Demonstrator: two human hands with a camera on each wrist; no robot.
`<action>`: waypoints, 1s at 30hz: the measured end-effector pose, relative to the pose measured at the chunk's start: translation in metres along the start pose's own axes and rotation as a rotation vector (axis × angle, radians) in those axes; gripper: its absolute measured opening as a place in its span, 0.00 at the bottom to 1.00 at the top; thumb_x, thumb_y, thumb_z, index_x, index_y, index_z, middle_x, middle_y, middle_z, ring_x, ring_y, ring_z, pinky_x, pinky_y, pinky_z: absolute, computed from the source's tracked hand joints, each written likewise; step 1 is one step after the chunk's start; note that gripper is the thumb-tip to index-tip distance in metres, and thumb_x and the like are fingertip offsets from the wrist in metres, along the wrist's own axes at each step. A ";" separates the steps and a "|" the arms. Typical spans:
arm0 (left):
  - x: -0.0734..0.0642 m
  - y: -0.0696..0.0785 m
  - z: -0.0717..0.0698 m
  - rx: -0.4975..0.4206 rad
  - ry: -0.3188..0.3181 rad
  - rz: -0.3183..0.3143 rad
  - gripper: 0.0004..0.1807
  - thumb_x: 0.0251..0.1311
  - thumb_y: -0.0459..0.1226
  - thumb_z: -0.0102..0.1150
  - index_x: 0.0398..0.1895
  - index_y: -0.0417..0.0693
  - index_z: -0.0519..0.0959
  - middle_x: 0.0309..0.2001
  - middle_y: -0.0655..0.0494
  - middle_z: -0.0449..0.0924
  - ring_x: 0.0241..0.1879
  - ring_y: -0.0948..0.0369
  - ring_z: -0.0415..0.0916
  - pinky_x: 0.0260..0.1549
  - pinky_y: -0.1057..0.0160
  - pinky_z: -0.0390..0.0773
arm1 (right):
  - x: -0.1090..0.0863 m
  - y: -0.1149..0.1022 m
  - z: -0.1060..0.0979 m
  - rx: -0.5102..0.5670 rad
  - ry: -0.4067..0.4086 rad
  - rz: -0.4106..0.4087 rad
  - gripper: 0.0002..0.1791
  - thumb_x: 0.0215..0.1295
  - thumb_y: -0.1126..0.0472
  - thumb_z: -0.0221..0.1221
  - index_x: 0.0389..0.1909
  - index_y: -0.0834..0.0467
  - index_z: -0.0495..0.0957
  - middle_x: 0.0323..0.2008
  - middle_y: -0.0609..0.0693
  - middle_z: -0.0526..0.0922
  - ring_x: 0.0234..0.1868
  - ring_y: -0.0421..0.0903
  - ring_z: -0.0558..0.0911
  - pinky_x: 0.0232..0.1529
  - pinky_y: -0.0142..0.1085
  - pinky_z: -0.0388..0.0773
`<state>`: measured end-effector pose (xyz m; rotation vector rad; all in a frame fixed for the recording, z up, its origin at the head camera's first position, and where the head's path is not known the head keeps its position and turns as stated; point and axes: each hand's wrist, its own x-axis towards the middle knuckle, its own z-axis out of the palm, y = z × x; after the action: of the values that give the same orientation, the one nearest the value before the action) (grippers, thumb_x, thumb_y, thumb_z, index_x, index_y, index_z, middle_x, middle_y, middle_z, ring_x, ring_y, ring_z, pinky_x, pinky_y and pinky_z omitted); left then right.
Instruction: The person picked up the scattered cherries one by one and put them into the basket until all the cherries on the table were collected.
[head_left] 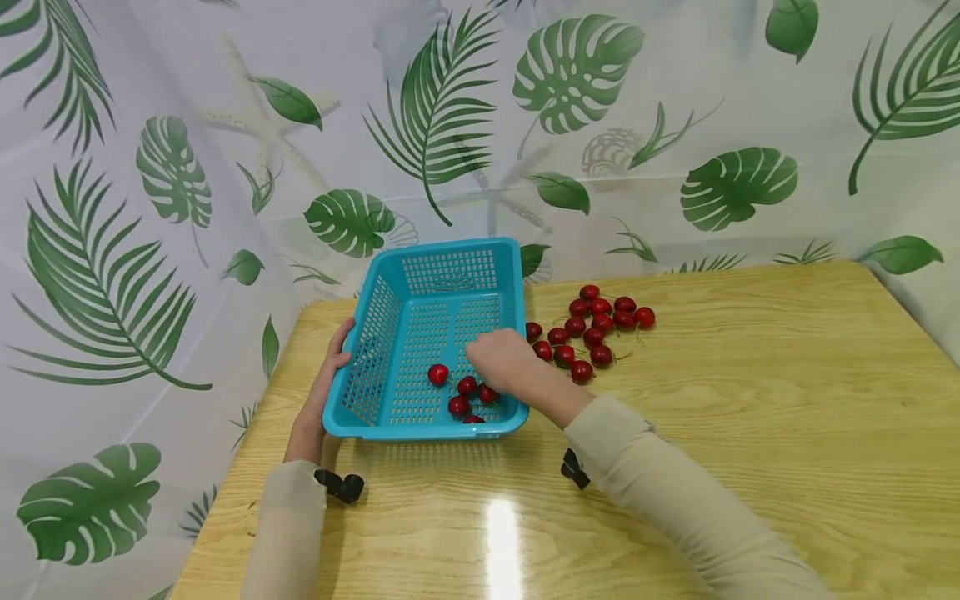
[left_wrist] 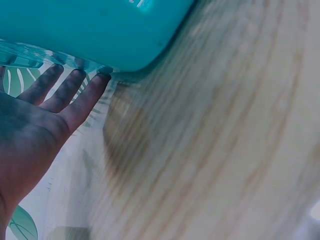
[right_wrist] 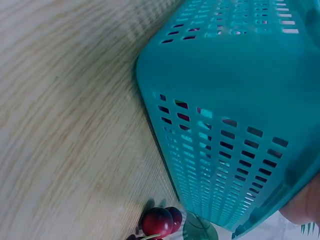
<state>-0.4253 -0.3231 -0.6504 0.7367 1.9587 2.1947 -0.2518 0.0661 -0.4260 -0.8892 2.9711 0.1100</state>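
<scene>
A blue plastic basket [head_left: 438, 429] with perforated walls stands on the table, holding several red cherries [head_left: 459, 406] near its front right corner. My left hand [head_left: 324, 387] is at the basket's left side; in the left wrist view its straight fingers [left_wrist: 85, 100] touch the wall from outside. My right hand [head_left: 504, 360] reaches over the right rim into the basket, back of the hand up, above the cherries. Its fingertips are hidden, so I cannot tell whether they hold a cherry. In the right wrist view only a bit of that hand [right_wrist: 304, 202] shows past the rim.
A loose group of stemmed cherries [head_left: 592, 337] lies on the wooden table [head_left: 765, 400] just right of the basket. Behind and to the left hangs a leaf-patterned curtain [head_left: 465, 108]. Black wrist devices [head_left: 341, 486] sit by both cuffs.
</scene>
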 end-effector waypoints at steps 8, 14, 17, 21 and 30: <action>0.005 -0.018 -0.017 0.004 -0.009 0.013 0.37 0.67 0.34 0.43 0.79 0.62 0.52 0.78 0.66 0.46 0.72 0.63 0.54 0.63 0.66 0.62 | -0.002 -0.004 -0.001 -0.068 -0.063 -0.013 0.09 0.67 0.65 0.58 0.27 0.55 0.80 0.24 0.49 0.81 0.27 0.43 0.77 0.37 0.40 0.82; 0.017 -0.065 -0.060 -0.053 -0.029 -0.004 0.39 0.64 0.38 0.51 0.79 0.67 0.53 0.78 0.67 0.46 0.73 0.59 0.53 0.61 0.63 0.63 | 0.000 -0.005 -0.001 -0.093 -0.068 -0.010 0.08 0.67 0.65 0.58 0.27 0.54 0.80 0.24 0.49 0.81 0.27 0.43 0.77 0.37 0.40 0.81; 0.016 -0.058 -0.055 -0.070 -0.060 0.024 0.39 0.64 0.41 0.53 0.78 0.67 0.54 0.78 0.68 0.47 0.72 0.59 0.55 0.60 0.63 0.65 | 0.000 -0.004 0.000 -0.081 -0.060 -0.009 0.09 0.67 0.65 0.58 0.25 0.53 0.78 0.23 0.48 0.80 0.27 0.43 0.77 0.36 0.40 0.81; 0.010 -0.032 -0.034 -0.039 -0.046 0.032 0.37 0.67 0.36 0.46 0.79 0.63 0.52 0.79 0.64 0.46 0.72 0.60 0.55 0.62 0.63 0.64 | 0.000 -0.002 0.001 -0.004 -0.012 -0.009 0.13 0.66 0.65 0.56 0.21 0.53 0.73 0.20 0.47 0.75 0.25 0.43 0.74 0.32 0.40 0.80; 0.023 -0.090 -0.084 -0.079 -0.105 0.175 0.40 0.63 0.39 0.56 0.78 0.60 0.56 0.78 0.64 0.50 0.73 0.62 0.53 0.64 0.65 0.60 | -0.004 0.004 0.000 0.365 0.253 -0.047 0.10 0.72 0.61 0.53 0.36 0.56 0.83 0.32 0.48 0.81 0.33 0.45 0.76 0.30 0.36 0.74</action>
<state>-0.5018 -0.3754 -0.7340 1.0241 1.8101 2.2625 -0.2510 0.0714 -0.4258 -0.9819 3.0344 -0.5676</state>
